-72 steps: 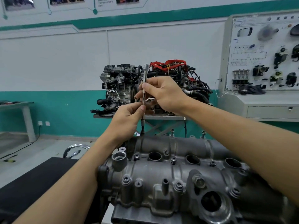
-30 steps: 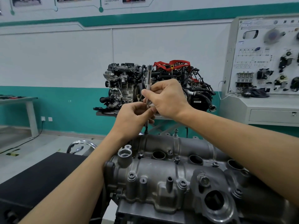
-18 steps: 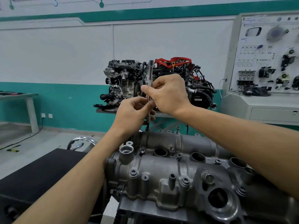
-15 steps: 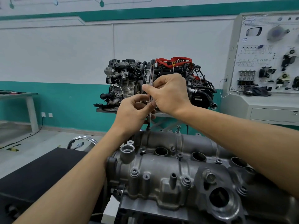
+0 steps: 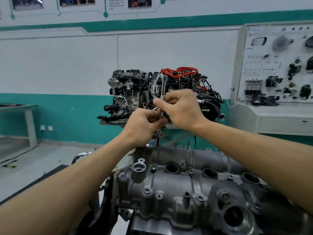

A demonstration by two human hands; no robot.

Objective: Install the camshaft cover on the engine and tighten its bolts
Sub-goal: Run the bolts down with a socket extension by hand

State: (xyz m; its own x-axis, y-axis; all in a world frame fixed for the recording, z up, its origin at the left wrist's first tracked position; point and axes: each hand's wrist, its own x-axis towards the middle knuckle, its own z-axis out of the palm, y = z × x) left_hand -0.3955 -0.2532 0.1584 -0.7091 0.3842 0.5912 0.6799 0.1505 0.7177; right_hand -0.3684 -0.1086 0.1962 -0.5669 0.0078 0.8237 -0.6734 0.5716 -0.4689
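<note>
Little has shifted over the last half second: both hands stay on the slim driver (image 5: 163, 89), and hands and engine alike sit slightly lower in view. The driver stands nearly upright, leaning a touch right at its top, above the far left edge of the camshaft cover (image 5: 186, 187). The left hand (image 5: 144, 126) pinches the lower shaft between thumb and curled fingers. The right hand (image 5: 183, 111), just above it, pinches the knurled part between thumb and forefinger. The driver's dark lower tip meets the cover's far rim; what it seats on is too small to tell. Just right of it a bolt (image 5: 188, 143) stands proud of the same rim. The grey cover lies across the near engine, with bolt heads showing along its near and middle rows. Well beyond stands a display engine (image 5: 132, 92) with red parts. A white training panel (image 5: 271, 65) stands at far right and a tabletop (image 5: 17, 106) at far left.
</note>
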